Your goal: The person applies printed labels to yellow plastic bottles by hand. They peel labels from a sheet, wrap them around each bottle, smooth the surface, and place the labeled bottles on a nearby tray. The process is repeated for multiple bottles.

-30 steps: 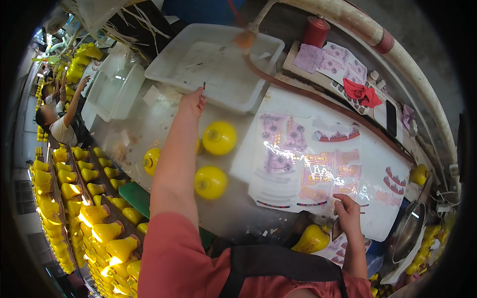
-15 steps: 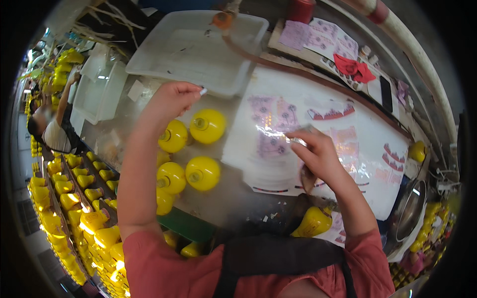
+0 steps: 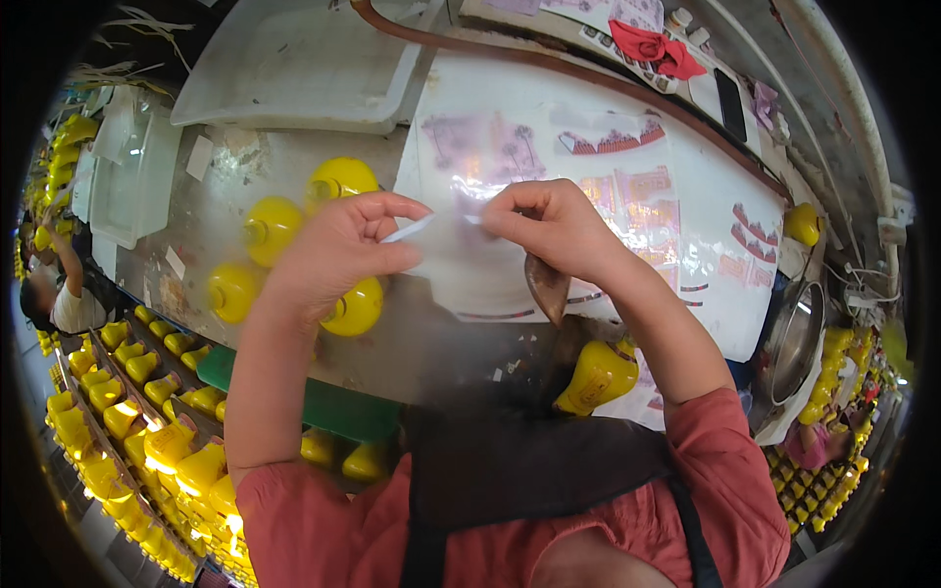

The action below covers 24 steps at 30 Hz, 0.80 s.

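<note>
My left hand (image 3: 358, 245) pinches a small white strip (image 3: 407, 230) between thumb and fingers. Facing it across a short gap is my right hand (image 3: 549, 225), thumb and forefinger closed at a pale, blurred bit of film. A brown, pointed flat piece (image 3: 546, 289) sticks out below the right hand, held under its curled fingers. Beneath both hands lies a white sheet (image 3: 725, 314) with wet, shiny pink and purple printed decals (image 3: 632, 211). Several glossy yellow vases (image 3: 274, 230) stand around the left hand, partly hidden by it. Another yellow vase (image 3: 598, 377) lies tilted near my body.
A shallow white tub (image 3: 294, 93) stands at the back left, beside a clear bin (image 3: 137, 181). A brown hose (image 3: 549, 56) borders the sheet. To the right sits a metal bowl (image 3: 796, 338). Racks of yellow vases (image 3: 118, 421) fill the lower left, with a co-worker (image 3: 74, 294) beyond.
My left hand has come down and right with the white strip. The right hand has moved up and left, so the two now nearly meet. The whole view has shifted.
</note>
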### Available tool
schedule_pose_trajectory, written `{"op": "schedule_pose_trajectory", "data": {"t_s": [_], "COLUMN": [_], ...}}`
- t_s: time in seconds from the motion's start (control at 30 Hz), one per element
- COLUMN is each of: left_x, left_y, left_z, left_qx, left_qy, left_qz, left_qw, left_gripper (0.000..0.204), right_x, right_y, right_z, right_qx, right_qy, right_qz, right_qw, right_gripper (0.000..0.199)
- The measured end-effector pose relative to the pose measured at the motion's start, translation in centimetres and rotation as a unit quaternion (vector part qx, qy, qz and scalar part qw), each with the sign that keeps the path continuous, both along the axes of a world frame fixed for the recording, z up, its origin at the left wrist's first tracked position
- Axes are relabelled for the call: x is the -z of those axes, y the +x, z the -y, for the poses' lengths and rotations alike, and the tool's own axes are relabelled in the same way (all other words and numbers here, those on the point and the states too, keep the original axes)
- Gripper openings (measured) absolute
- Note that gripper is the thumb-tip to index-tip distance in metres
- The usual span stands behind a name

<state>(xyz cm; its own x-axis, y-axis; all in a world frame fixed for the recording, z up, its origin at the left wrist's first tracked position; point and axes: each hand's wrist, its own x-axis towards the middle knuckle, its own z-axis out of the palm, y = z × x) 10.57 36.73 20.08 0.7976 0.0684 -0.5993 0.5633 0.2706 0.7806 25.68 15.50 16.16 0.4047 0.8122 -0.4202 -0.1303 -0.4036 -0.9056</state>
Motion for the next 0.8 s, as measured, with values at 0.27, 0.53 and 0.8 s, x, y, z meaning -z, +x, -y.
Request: {"op": "schedule_pose_trajectory", "data": {"t_s": [0.27,0.53,0.8], "left_x": [5.6,7.8,7.7], "left_y": [-2.3,-2.7,-3.0], "left_z": [5.3,7.7,8.8], "left_qx": [0.036,0.027,0.167], "left_qy": [0.075,-0.042,0.322], "left_qz": [-0.065,-0.133,0.079], "left_qw": [0.994,0.990,0.929], "left_gripper": [0.018,0.021,0.017], "right_x": [2.5,4.7,2.7], "right_y": [-0.5,-0.7,-1.5], "right_z": [5.3,8.8,7.1], "right_qx": [-0.008,-0.010,-0.074], "right_qy": [-0.128,-0.246,-0.027], "right_qz": [-0.099,0.152,0.037], "right_qw": [0.987,0.957,0.996], "right_gripper": [0.018,0.022,0.057]}}
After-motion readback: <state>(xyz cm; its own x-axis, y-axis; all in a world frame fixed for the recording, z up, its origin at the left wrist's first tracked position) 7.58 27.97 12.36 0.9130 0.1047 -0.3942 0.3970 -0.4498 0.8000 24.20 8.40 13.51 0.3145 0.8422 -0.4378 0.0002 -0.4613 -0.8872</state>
